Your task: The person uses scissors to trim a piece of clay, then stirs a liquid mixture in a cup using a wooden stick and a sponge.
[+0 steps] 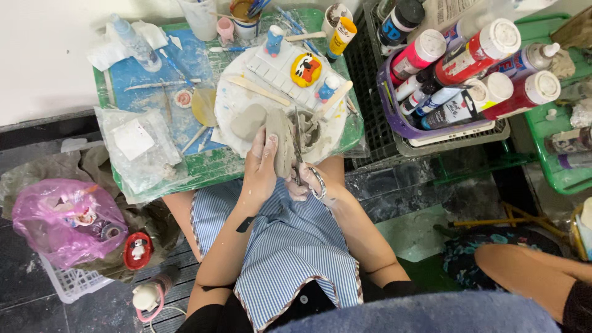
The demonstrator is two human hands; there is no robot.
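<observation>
My left hand (260, 168) grips a flat slab of grey clay (281, 140), held upright over my lap at the table's front edge. My right hand (303, 182), a bracelet on its wrist, holds a thin metal tool (296, 140) whose blade lies against the slab's right edge. Just beyond, on a round white board (225, 114), lie another grey clay lump (248, 121) and a small clay bowl (310, 131). A white tiled clay piece with painted figures (295, 69) rests at the back of the board.
The green table (203, 165) holds plastic sheets, wooden sticks, brushes and cups. A purple basket of paint bottles (456, 80) stands to the right on a black crate. A pink bag (65, 219) lies lower left. Another person's knee (530, 265) shows lower right.
</observation>
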